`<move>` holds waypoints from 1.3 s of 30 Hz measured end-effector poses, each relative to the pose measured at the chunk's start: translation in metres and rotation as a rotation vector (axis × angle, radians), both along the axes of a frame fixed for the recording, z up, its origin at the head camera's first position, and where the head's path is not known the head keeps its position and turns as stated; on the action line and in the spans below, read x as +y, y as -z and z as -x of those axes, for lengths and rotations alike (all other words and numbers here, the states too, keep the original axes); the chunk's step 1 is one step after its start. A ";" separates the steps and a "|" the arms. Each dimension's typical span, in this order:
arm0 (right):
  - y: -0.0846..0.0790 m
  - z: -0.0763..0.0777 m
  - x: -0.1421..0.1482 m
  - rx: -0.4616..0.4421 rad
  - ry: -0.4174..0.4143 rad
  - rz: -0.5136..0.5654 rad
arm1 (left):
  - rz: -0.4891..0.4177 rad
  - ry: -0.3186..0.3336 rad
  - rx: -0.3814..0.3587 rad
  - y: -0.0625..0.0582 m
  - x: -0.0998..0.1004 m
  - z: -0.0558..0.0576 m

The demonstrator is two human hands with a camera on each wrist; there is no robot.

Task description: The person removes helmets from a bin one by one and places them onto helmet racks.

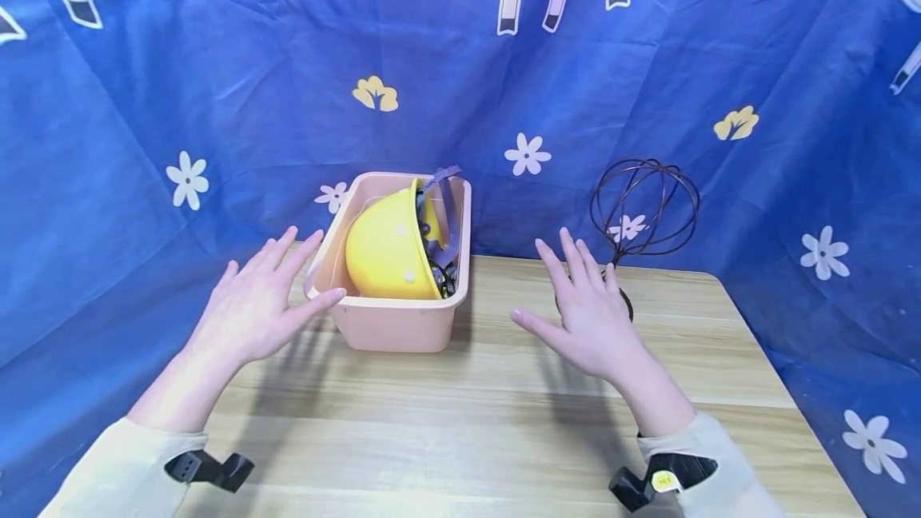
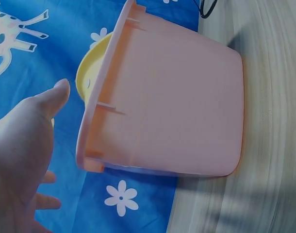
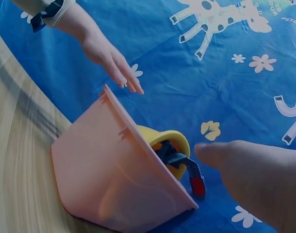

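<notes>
A pink plastic bin [image 1: 392, 324] stands on the table, left of centre in the head view. On its side inside lies a yellow hard hat [image 1: 388, 250], with a dark blue strap [image 1: 449, 218] sticking up past the rim. My left hand [image 1: 252, 302] hovers at the bin's left side, fingers spread and holding nothing; its thumb overlaps the near rim in the head view. Well to the right of the bin, my right hand [image 1: 586, 310] is raised with spread fingers, also holding nothing. Behind it a dark wire stand with a round cage top [image 1: 645, 206] is partly hidden.
The wood-grain table [image 1: 460, 422] ends against a blue cloth backdrop [image 1: 460, 78] printed with flowers and animals, which also runs along both sides. The wire stand rises at the table's back right. Each wrist carries a small black camera mount [image 1: 209, 468].
</notes>
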State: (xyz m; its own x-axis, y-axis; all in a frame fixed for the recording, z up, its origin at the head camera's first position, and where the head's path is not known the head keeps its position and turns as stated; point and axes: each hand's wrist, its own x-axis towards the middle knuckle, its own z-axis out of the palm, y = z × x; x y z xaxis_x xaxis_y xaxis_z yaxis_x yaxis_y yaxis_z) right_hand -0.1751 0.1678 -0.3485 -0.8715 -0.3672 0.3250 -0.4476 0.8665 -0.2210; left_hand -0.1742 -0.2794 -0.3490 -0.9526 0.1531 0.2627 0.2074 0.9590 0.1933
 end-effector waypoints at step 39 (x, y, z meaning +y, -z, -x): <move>-0.011 0.020 -0.048 -0.047 -0.200 0.284 | -0.495 -0.017 0.109 0.033 -0.006 0.029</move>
